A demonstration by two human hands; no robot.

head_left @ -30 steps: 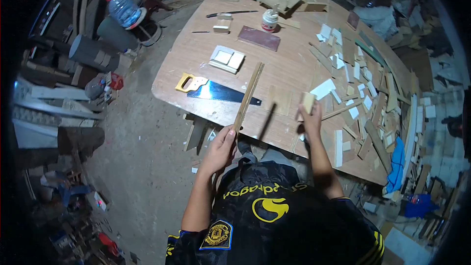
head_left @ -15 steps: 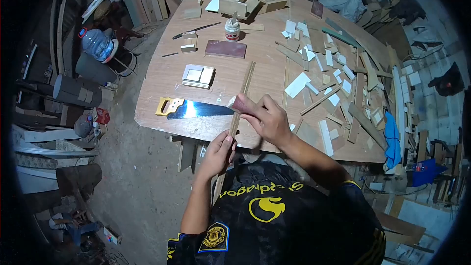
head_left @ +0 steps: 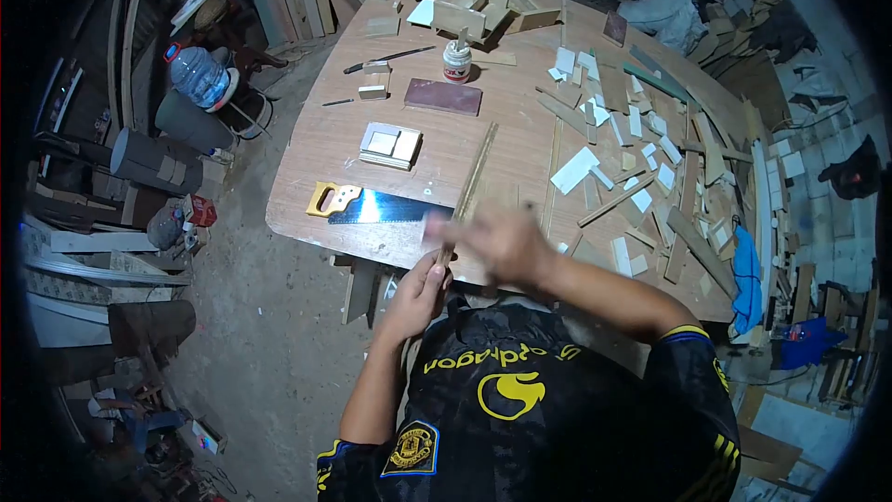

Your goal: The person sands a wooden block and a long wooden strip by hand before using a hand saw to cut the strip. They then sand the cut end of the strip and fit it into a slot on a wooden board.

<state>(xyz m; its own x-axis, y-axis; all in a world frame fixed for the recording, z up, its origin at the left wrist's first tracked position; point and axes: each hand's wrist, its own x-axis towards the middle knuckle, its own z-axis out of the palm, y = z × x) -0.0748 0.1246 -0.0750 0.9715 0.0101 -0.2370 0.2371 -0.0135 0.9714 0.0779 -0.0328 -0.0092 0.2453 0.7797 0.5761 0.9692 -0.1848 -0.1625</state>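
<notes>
My left hand (head_left: 418, 296) is closed round the lower part of a long thin wooden strip (head_left: 476, 167), which slants up across the front edge of the table (head_left: 307, 149). Just above and to the right, my right hand (head_left: 506, 244) is blurred by motion, closed on a small reddish block (head_left: 435, 226) beside the strip. Behind the hands lies a handsaw (head_left: 372, 207) with a yellow handle, its blade tip hidden near the strip.
A small stacked wooden piece (head_left: 390, 146), a dark red block (head_left: 443, 97) and a glue jar (head_left: 456, 62) stand farther back. Many wood offcuts (head_left: 575, 170) cover the right side. A blue cloth (head_left: 746, 284) hangs at the right edge.
The view has shifted, so the table appears slightly farther right. My right hand is now blurred, with the reddish block turned and lower against the strip. My left hand keeps its hold.
</notes>
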